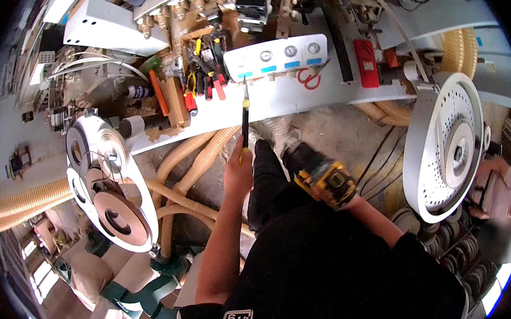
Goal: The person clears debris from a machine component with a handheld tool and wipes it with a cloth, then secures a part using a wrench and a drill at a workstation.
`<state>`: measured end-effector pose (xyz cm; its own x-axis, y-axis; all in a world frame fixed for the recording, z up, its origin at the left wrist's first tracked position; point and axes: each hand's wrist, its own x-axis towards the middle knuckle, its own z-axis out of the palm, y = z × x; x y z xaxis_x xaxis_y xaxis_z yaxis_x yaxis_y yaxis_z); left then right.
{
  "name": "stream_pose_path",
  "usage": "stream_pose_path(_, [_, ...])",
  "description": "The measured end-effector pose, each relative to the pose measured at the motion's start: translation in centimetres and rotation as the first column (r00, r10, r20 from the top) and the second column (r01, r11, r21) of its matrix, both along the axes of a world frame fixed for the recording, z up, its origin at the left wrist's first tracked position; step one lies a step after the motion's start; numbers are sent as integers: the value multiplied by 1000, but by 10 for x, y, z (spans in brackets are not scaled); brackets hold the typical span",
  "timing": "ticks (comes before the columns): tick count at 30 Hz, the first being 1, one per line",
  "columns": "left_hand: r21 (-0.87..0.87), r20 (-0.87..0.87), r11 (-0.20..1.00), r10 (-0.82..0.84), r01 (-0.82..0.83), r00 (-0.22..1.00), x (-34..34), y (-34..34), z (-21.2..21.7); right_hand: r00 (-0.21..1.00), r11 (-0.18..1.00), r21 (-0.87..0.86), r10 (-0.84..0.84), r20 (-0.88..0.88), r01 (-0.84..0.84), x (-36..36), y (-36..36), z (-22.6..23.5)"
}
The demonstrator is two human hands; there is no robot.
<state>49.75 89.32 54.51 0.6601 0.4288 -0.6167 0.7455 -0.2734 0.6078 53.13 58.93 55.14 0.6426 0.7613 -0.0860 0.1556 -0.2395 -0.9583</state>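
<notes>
My left hand is closed around a long slim black-and-yellow hand tool, held almost upright with its thin end toward the bench edge. Motion and size keep me from telling its exact kind. Lower and to the right, my right hand grips a yellow-and-black cordless drill, whose chuck end points up and left. The drill is smeared by motion and covers most of my fingers. Beyond both hands, a white panel with round gauges stands on the bench, and red-handled scissors lie beside it.
Red- and yellow-handled tools crowd the white bench near a brown block. A red case lies farther right. Large wheels and a perforated white disc flank me. Ribbed hoses run below; another person is at right.
</notes>
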Motion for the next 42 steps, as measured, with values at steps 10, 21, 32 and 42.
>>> stream_pose_path(10, [-369, -52, 929, -42, 20, 998, -64, -9, 109, 783, 887, -47, -430, -448, 460, 6, -5, 7])
stream_pose_path(21, [-348, -31, 905, -271, 244, 962, -59, 4, 136, 946, 975, -125, -212, -245, 186, 10, -1, -6])
stream_pose_path(32, [189, -174, 846, -471, 499, 865, -12, -21, 83, 501, 826, -114, -438, -747, 552, -10, 11, -44])
stream_pose_path(42, [305, 95, 951, 30, -58, 995, -39, 40, 45, 826, 980, -33, -183, -534, 196, 26, 10, 3])
